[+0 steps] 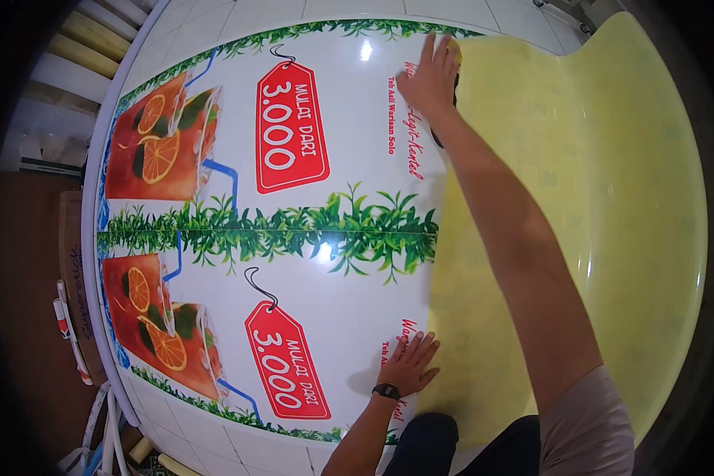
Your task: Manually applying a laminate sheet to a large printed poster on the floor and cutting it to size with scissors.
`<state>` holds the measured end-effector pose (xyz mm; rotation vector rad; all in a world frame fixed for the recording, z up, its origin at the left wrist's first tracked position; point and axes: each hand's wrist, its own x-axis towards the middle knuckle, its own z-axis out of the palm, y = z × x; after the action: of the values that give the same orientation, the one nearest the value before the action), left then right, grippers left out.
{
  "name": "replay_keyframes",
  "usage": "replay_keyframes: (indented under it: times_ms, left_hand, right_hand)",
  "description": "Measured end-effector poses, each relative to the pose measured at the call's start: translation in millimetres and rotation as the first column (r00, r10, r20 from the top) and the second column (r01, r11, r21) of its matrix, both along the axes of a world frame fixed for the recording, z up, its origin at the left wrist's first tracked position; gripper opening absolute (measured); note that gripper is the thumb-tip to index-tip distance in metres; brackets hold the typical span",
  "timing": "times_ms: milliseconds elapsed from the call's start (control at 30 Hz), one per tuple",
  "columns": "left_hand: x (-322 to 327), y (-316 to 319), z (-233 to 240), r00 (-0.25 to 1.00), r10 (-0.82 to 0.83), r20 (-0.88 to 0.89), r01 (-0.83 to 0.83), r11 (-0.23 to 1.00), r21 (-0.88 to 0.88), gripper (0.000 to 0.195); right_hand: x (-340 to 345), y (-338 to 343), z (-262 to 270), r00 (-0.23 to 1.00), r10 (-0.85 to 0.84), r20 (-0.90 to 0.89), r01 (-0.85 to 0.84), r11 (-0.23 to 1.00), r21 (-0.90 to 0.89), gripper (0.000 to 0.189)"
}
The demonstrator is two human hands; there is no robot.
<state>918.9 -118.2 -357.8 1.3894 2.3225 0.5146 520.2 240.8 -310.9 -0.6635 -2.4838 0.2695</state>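
Note:
A glossy printed sheet (357,149), showing iced drinks, orange slices, green leaves and red price tags, lies spread before me. Yellow translucent film or backing (511,178) covers its right side, curling up at the far right. At the top, my right hand (429,77) is bent over a black-and-yellow flat tool (436,138) along the film's left edge; most of the tool is hidden under the hand and wrist. My left hand (409,364), with a black watch on the wrist, lies flat on the print's lower part, fingers apart, beside the yellow edge.
White floor tiles (357,9) show around the sheet. Several rolls (86,35) lie at the upper left. A cardboard box (71,238) with white markers (71,339) beside it is at the left edge. Tubes (110,422) lie at the lower left. My knees (425,440) are at the bottom.

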Motion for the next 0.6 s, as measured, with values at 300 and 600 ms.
replay_keyframes:
  times_ms: [300,600]
  left_hand:
    - [2.4,-1.7,-3.0,0.998,-0.02,-0.052,0.018,0.999,-0.033,0.062]
    - [2.3,3.1,-3.7,1.0,-0.006,0.008,0.006,0.999,-0.051,0.061]
  right_hand:
    - [28.8,-2.6,8.5,0.924,0.094,0.371,-0.119,0.992,0.045,0.078]
    - [-3.6,0.0,-68.9,0.937,-0.043,0.346,0.186,0.902,-0.39,0.096]
